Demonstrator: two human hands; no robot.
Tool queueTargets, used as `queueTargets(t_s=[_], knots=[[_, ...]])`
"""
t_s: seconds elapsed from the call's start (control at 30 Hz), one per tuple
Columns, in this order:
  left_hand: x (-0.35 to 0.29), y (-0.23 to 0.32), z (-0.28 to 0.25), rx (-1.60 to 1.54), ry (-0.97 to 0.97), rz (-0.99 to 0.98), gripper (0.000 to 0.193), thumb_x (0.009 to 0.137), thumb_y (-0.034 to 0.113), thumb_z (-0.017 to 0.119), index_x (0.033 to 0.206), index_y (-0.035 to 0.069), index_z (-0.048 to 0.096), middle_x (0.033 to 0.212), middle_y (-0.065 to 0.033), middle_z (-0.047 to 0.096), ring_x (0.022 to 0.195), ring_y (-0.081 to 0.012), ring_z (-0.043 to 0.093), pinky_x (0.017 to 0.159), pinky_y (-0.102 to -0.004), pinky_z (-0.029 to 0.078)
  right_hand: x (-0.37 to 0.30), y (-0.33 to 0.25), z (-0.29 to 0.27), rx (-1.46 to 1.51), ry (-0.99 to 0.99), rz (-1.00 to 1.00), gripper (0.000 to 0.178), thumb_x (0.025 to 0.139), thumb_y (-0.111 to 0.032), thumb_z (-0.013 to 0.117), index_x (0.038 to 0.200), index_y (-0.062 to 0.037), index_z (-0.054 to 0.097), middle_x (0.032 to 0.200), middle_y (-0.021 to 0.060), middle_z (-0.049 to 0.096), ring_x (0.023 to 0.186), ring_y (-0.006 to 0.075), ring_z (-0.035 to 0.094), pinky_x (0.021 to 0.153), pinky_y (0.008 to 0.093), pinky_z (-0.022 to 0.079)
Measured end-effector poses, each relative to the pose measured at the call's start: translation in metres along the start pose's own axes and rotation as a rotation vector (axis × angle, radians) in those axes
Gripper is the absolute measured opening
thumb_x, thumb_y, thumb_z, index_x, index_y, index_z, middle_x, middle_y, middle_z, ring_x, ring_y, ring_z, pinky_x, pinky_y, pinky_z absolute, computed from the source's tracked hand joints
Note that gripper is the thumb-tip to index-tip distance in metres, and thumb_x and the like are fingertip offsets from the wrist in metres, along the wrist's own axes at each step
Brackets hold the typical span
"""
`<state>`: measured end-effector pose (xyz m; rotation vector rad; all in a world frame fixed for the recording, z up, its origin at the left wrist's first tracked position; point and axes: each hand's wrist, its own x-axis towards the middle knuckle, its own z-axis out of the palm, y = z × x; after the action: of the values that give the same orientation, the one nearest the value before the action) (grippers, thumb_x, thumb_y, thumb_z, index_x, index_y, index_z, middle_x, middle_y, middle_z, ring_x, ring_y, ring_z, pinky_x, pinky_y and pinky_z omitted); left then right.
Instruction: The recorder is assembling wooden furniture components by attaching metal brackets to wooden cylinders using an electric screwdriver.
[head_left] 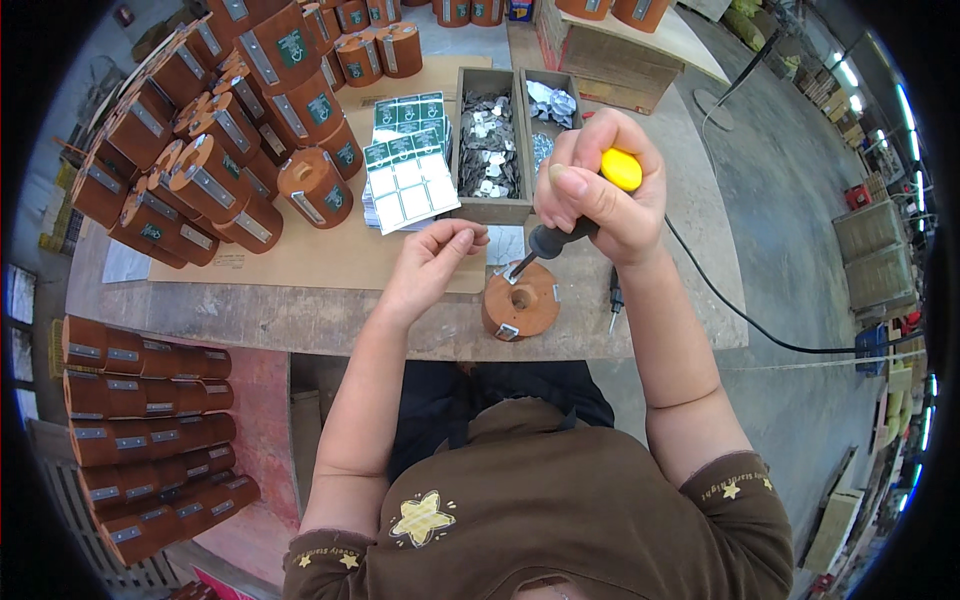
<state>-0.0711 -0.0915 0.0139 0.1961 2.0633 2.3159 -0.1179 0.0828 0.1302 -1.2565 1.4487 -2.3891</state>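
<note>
Screwdriver [563, 238] tip at a metal bracket [506, 274] on a brown cylinder [537, 312].
The right hand [610, 188] is closed around the handle; the left hand [432, 262] curls loosely, fingertips nearly together, and I cannot tell whether it holds anything. The cylinder stands near the bench [270, 325]'s front edge, hole upward. Fastening the bracket seems the step in hand; the next move likely calls for steady pressure along the shaft.

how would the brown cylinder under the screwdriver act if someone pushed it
The brown cylinder is thick around its narrow hole, so it's probably stiff. Standing on its flat end, it would likely slide rather than roll.
</note>
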Motion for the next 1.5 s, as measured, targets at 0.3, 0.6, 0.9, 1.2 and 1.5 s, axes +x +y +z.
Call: queueTargets(t_s=[0.3, 0.6, 0.9, 1.2, 1.5], knots=[[-0.008, -0.008, 0.018, 0.046, -0.031, -0.098, 0.021, 0.084, 0.012, 0.050, 0.095, -0.003, 0.058, 0.088, -0.0057, 0.061, 0.083, -0.0109, 0.055, 0.076, -0.0252, 0.043, 0.001, -0.013, 0.014, -0.482, -0.085, 0.020, 0.018, 0.071, -0.003, 0.057, 0.077, -0.0031, 0.041, 0.069, 0.0068, 0.049, 0.060, 0.0105, 0.047, 0.054, 0.0206, 0.039], [0.007, -0.001, 0.018, 0.020, -0.053, -0.204, 0.017, 0.082, 0.013, 0.053, 0.086, -0.003, 0.059, 0.076, -0.0039, 0.060, 0.067, -0.0080, 0.054, 0.062, -0.0226, 0.045, 0.003, 0.007, 0.038, -0.557, 0.228, -0.096, 0.018, 0.072, -0.004, 0.063, 0.077, -0.0041, 0.045, 0.067, 0.0007, 0.049, 0.058, 0.0049, 0.045, 0.052, 0.0188, 0.038], [0.012, 0.008, 0.022, 0.190, -0.116, -0.186, 0.014, 0.078, 0.013, 0.059, 0.080, -0.001, 0.059, 0.068, -0.0016, 0.059, 0.062, -0.0068, 0.053, 0.056, -0.0218, 0.044, 0.008, 0.002, 0.017, -0.144, -0.100, 0.054, 0.022, 0.070, 0.000, 0.062, 0.070, -0.0059, 0.041, 0.057, 0.0024, 0.048, 0.050, 0.0072, 0.046, 0.045, 0.0196, 0.037], [0.032, -0.005, 0.019, 0.513, -0.194, -0.199, 0.030, 0.059, 0.024, 0.075, 0.065, 0.003, 0.055, 0.062, -0.0050, 0.057, 0.057, -0.0117, 0.054, 0.053, -0.0251, 0.043, -0.022, -0.022, 0.008, -0.203, 0.010, -0.115, 0.017, 0.073, 0.002, 0.054, 0.070, -0.0056, 0.038, 0.056, 0.0046, 0.045, 0.047, 0.0120, 0.043, 0.045, 0.0249, 0.038], [0.024, 0.025, 0.031, 0.722, -0.214, -0.210, 0.025, 0.063, 0.021, 0.072, 0.061, 0.002, 0.055, 0.058, -0.0072, 0.057, 0.054, -0.0136, 0.054, 0.051, -0.0266, 0.043, -0.050, -0.077, -0.015, 0.018, 0.109, -0.289, 0.015, 0.076, 0.000, 0.049, 0.073, -0.0061, 0.036, 0.057, 0.0055, 0.043, 0.048, 0.0129, 0.042, 0.047, 0.0286, 0.040]])
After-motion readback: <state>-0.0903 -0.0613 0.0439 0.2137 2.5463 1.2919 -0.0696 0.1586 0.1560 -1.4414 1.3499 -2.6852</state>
